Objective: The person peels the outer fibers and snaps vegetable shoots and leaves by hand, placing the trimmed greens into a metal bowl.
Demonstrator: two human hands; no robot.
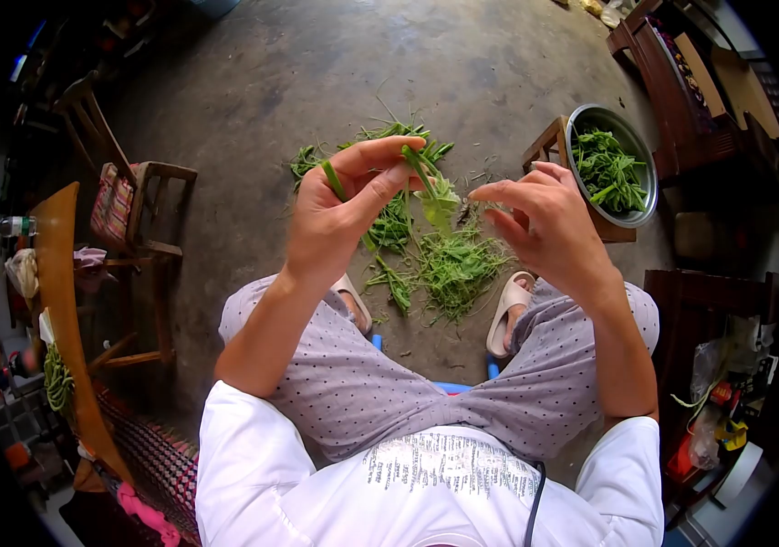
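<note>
L grip (339, 196) pinching green stem (416, 164); R grip (549, 214) open nearby, fingers bent fwd.

Left fingers (379, 153) partly hide the green stems (334, 180); the blue seat (452, 388), perhaps a stool, is mostly hidden.
</note>
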